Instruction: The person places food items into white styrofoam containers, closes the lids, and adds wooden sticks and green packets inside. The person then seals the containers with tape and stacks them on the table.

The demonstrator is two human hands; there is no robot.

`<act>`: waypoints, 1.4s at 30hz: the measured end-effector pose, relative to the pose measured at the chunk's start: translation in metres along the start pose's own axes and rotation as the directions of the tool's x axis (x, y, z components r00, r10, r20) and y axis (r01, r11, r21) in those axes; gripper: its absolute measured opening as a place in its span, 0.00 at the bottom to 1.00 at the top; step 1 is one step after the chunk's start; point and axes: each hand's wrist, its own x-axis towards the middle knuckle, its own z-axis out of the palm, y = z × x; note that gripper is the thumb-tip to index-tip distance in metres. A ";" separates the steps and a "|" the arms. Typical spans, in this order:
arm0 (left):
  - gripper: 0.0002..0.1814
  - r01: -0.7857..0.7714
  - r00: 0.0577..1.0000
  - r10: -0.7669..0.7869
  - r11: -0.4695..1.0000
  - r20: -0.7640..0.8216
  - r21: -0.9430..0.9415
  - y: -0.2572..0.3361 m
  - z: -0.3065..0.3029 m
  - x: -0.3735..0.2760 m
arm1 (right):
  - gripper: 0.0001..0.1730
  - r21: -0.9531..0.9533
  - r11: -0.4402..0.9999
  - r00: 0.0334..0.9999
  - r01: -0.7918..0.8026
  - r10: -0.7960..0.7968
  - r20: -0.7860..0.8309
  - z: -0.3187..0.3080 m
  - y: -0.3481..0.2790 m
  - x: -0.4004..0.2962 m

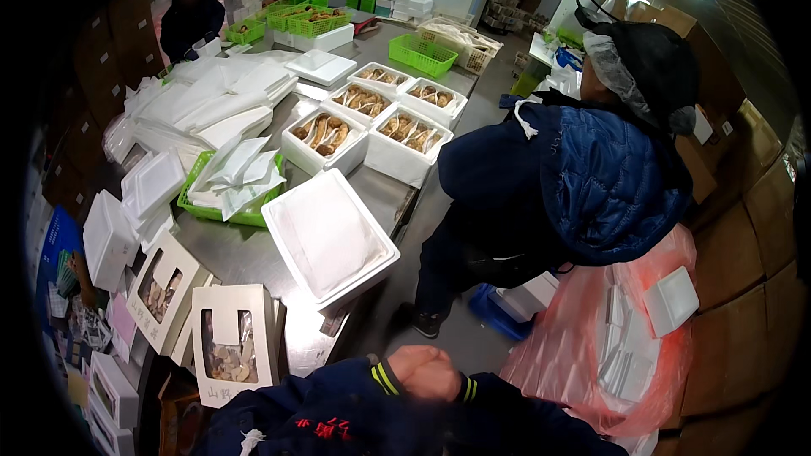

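Note:
My left hand (408,361) and my right hand (438,381) are folded together close in front of my body, one against the other. No object shows between them, though the palms are hidden. Beyond them, at the corner of a steel table (253,250), lies an open white foam box (329,237) with a white liner sheet across its inside. Left of my hands stands a white carton (231,345) with a clear window showing dried slices. Several foam boxes (326,136) of mushrooms, parted by white strips, stand farther along the table.
A co-worker (570,171) stands at the table's right side; another person (190,16) is at the far left. White sheets (203,98) and a green basket (253,218) of packets lie on the table. A pink plastic bag (557,342) holding foam pieces stands right, beside stacked cardboard boxes (725,247).

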 end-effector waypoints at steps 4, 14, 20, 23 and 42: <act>0.12 0.085 0.994 -0.070 0.978 0.083 -0.193 0.033 -0.006 0.020 | 0.10 0.038 0.997 0.997 0.072 -0.071 -0.030 -0.015 0.027 0.029; 0.14 -0.251 0.959 0.274 0.940 -0.075 0.229 0.066 -0.024 0.097 | 0.05 0.130 0.967 0.975 0.220 -0.223 0.013 -0.068 0.109 0.078; 0.19 -0.323 0.911 0.399 0.848 -0.104 0.420 0.096 -0.003 0.190 | 0.07 0.157 0.914 0.926 0.375 -0.378 -0.012 -0.121 0.204 0.068; 0.15 -0.276 0.904 0.365 0.894 -0.220 0.353 0.099 0.002 0.236 | 0.07 0.304 0.907 0.946 0.293 -0.321 0.046 -0.164 0.235 0.076; 0.19 -0.272 0.535 0.428 0.903 -0.728 0.332 0.078 0.025 0.248 | 0.10 0.755 0.614 0.873 0.228 -0.472 0.120 -0.133 0.303 0.074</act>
